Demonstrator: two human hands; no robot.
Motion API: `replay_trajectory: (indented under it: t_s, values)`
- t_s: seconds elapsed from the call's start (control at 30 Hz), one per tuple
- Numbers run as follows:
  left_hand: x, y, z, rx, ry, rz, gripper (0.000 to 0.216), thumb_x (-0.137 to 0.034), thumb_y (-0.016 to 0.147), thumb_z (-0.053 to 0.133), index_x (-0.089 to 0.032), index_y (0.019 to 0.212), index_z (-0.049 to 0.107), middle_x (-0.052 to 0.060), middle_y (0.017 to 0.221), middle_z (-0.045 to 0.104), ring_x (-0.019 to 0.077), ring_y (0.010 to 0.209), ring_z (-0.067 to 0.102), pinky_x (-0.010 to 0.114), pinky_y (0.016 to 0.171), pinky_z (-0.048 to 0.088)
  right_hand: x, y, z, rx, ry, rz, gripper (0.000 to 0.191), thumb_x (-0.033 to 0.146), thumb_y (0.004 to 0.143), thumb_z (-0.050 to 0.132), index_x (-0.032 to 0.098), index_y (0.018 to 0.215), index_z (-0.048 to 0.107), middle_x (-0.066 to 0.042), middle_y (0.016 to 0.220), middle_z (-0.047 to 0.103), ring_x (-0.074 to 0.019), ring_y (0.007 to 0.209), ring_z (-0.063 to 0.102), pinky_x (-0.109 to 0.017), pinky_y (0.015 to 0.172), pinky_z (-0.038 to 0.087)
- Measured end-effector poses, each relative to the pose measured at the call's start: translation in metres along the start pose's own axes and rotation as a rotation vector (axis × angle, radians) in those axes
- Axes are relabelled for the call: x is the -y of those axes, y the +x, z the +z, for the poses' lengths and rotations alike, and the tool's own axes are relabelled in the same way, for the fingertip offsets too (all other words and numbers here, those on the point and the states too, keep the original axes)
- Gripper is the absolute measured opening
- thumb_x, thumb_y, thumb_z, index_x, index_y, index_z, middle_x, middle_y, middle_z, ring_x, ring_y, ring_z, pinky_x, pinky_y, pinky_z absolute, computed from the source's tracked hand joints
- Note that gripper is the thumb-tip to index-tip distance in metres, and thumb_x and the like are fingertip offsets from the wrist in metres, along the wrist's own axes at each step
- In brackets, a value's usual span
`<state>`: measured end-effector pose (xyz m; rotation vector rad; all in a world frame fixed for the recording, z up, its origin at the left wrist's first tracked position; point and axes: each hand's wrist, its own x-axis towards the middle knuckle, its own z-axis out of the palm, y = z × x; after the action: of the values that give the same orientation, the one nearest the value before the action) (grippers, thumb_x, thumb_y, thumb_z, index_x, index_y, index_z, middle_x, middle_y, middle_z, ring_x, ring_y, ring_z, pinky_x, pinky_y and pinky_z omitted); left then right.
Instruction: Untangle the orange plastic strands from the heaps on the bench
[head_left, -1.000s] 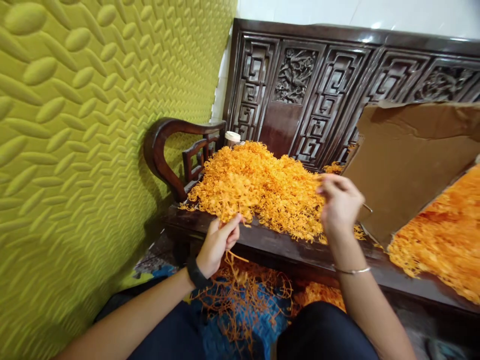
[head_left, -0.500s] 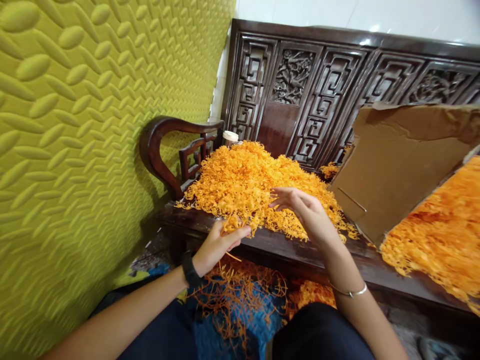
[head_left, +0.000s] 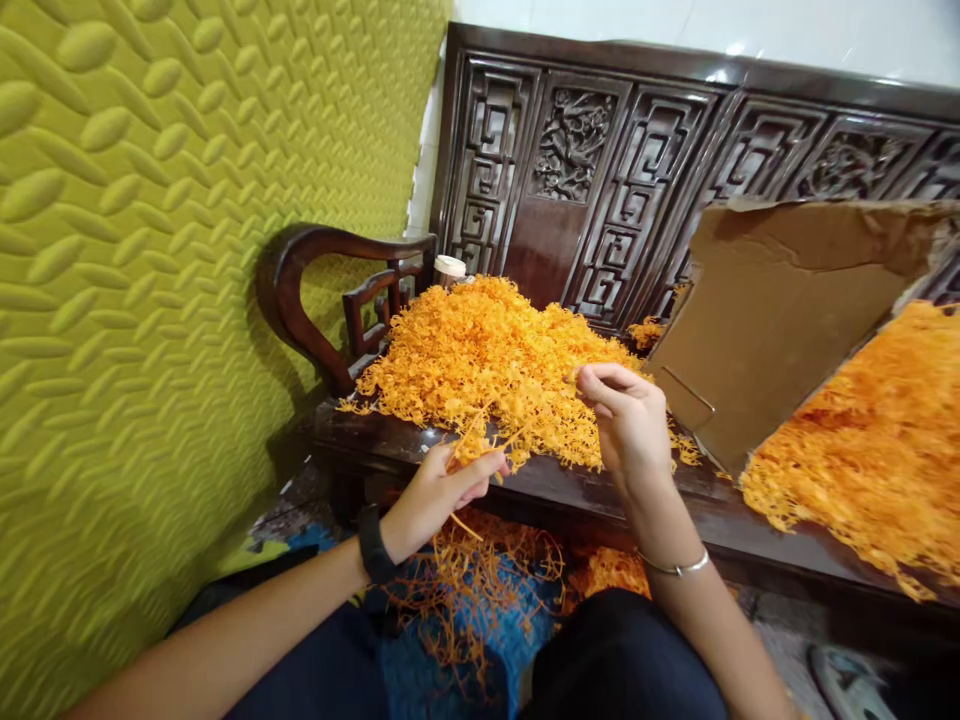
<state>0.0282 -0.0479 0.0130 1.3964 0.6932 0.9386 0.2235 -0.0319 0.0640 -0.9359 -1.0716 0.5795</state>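
My left hand (head_left: 442,490), with a dark band at the wrist, is closed around a small bunch of thin orange plastic strands (head_left: 474,436). One strand end sticks out below the palm. My right hand (head_left: 630,420) is raised to the right, thumb and finger pinched together at the heap's edge. A tiny orange bit shows at its fingertips; its exact shape is too small to tell. Behind both hands lies a large heap of curly orange plastic pieces (head_left: 480,340) on the dark wooden bench (head_left: 397,445).
An upright cardboard sheet (head_left: 780,320) separates this heap from a second orange heap (head_left: 862,430) on the right. A white-lidded container (head_left: 449,268) stands behind the pile, near the curved armrest (head_left: 285,260). Loose orange stems (head_left: 457,600) lie below, over blue material.
My right hand has gone from loosely spread fingers to a pinch, turning and moving slightly right. My left hand stays closed on the strands. The view has shifted a little.
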Motion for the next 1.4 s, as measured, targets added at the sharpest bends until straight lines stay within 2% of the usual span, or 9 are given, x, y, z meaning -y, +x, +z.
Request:
replay_trajectory:
  t_s: [0.23, 0.43, 0.5, 0.63, 0.77, 1.03, 1.17, 1.33, 1.4]
  values:
    - [0.012, -0.004, -0.01, -0.105, 0.087, 0.011, 0.038, -0.046, 0.08, 0.049, -0.013, 0.062, 0.055, -0.009, 0.042, 0.027, 0.0056, 0.042, 0.024, 0.024, 0.048, 0.022, 0.015, 0.046, -0.038, -0.534, 0.156, -0.455, 0.012, 0.022, 0.064, 0.068, 0.014, 0.069, 0.059, 0.0, 0.07, 0.059, -0.0067, 0.058, 0.052, -0.022, 0.054, 0.04]
    - [0.001, -0.01, -0.014, -0.11, 0.063, 0.027, 0.036, -0.046, 0.073, 0.056, -0.014, 0.058, 0.056, -0.008, 0.041, 0.031, 0.0057, 0.043, 0.026, 0.022, 0.047, 0.022, -0.031, 0.045, -0.034, -0.137, -0.187, -0.11, 0.046, 0.017, 0.052, 0.077, 0.017, 0.097, 0.067, -0.009, 0.103, 0.065, -0.018, 0.086, 0.059, -0.035, 0.076, 0.048]
    - [-0.002, -0.012, -0.013, -0.107, 0.063, -0.001, 0.036, -0.046, 0.071, 0.058, -0.013, 0.057, 0.057, -0.008, 0.041, 0.031, 0.0051, 0.042, 0.025, 0.022, 0.047, 0.024, -0.032, 0.033, -0.023, -0.004, -0.21, -0.045, 0.041, 0.022, 0.058, 0.075, 0.018, 0.097, 0.066, -0.009, 0.107, 0.064, -0.0188, 0.09, 0.059, -0.035, 0.077, 0.048]
    - [0.0, -0.014, -0.014, -0.1, 0.075, -0.047, 0.035, -0.046, 0.07, 0.059, -0.013, 0.058, 0.059, -0.008, 0.042, 0.03, 0.0049, 0.043, 0.024, 0.021, 0.047, 0.025, -0.004, 0.006, 0.0, 0.397, -0.217, 0.065, 0.024, 0.036, 0.076, 0.061, 0.018, 0.09, 0.068, -0.007, 0.094, 0.068, -0.0153, 0.083, 0.062, -0.03, 0.074, 0.049]
    - [0.003, -0.014, -0.015, -0.119, 0.074, -0.055, 0.033, -0.046, 0.068, 0.062, -0.014, 0.059, 0.059, -0.008, 0.044, 0.032, 0.0054, 0.045, 0.027, 0.02, 0.047, 0.025, 0.016, -0.009, 0.01, 0.568, -0.308, 0.082, 0.015, 0.028, 0.066, 0.072, 0.018, 0.076, 0.069, -0.001, 0.073, 0.067, -0.0111, 0.068, 0.06, -0.025, 0.065, 0.046]
    - [-0.001, -0.016, -0.008, -0.112, 0.048, 0.067, 0.037, -0.046, 0.079, 0.052, -0.015, 0.06, 0.055, -0.008, 0.044, 0.027, 0.0066, 0.045, 0.024, 0.024, 0.047, 0.021, 0.016, -0.024, 0.03, 0.085, -0.157, -0.141, 0.01, 0.023, 0.067, 0.07, 0.017, 0.062, 0.064, 0.002, 0.061, 0.06, -0.0099, 0.06, 0.055, -0.025, 0.06, 0.042]
    - [-0.001, -0.02, -0.001, -0.127, -0.003, 0.134, 0.04, -0.047, 0.082, 0.048, -0.016, 0.058, 0.053, -0.007, 0.044, 0.027, 0.0073, 0.045, 0.026, 0.025, 0.048, 0.021, 0.031, -0.024, 0.042, -0.025, -0.092, -0.288, 0.008, 0.021, 0.069, 0.067, 0.018, 0.063, 0.062, 0.002, 0.061, 0.058, -0.0104, 0.06, 0.054, -0.026, 0.059, 0.043]
    - [0.005, -0.024, 0.002, -0.088, -0.001, 0.052, 0.039, -0.049, 0.077, 0.053, -0.015, 0.058, 0.054, -0.008, 0.044, 0.027, 0.0054, 0.042, 0.022, 0.024, 0.045, 0.018, 0.058, 0.012, 0.012, -0.396, 0.054, -0.494, 0.009, 0.02, 0.072, 0.061, 0.02, 0.065, 0.056, 0.002, 0.066, 0.055, -0.0092, 0.055, 0.053, -0.026, 0.056, 0.044]
    - [0.008, -0.023, 0.0, -0.082, -0.002, 0.031, 0.04, -0.051, 0.074, 0.055, -0.014, 0.058, 0.054, -0.008, 0.044, 0.028, 0.0052, 0.042, 0.023, 0.024, 0.044, 0.018, 0.06, 0.02, 0.003, -0.385, 0.107, -0.473, 0.007, 0.021, 0.071, 0.063, 0.019, 0.067, 0.057, 0.002, 0.069, 0.056, -0.0076, 0.052, 0.052, -0.025, 0.053, 0.043]
